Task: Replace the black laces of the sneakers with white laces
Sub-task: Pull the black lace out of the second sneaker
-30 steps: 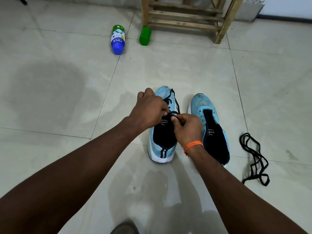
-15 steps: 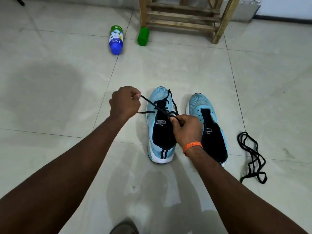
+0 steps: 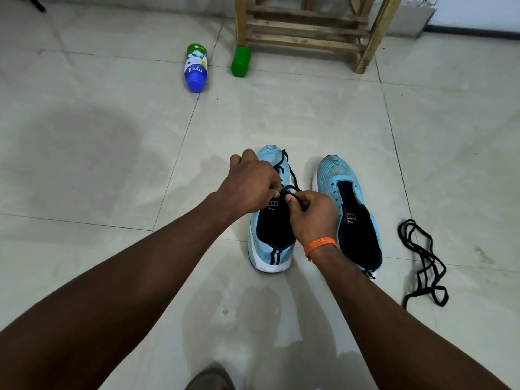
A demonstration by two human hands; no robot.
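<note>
Both at frame centre, my left hand (image 3: 249, 183) and right hand (image 3: 315, 216) pinch the black lace (image 3: 291, 173) to unthread the sneaker (image 3: 269, 156).

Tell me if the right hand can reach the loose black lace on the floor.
Probably yes: the loose black lace lies uncovered beside the right sneaker. But the right hand pinches the left sneaker's lace and must release first.

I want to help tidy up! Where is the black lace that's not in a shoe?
In the head view, the loose black lace lies on the floor at the right, just beside the unlaced sneaker.
</note>
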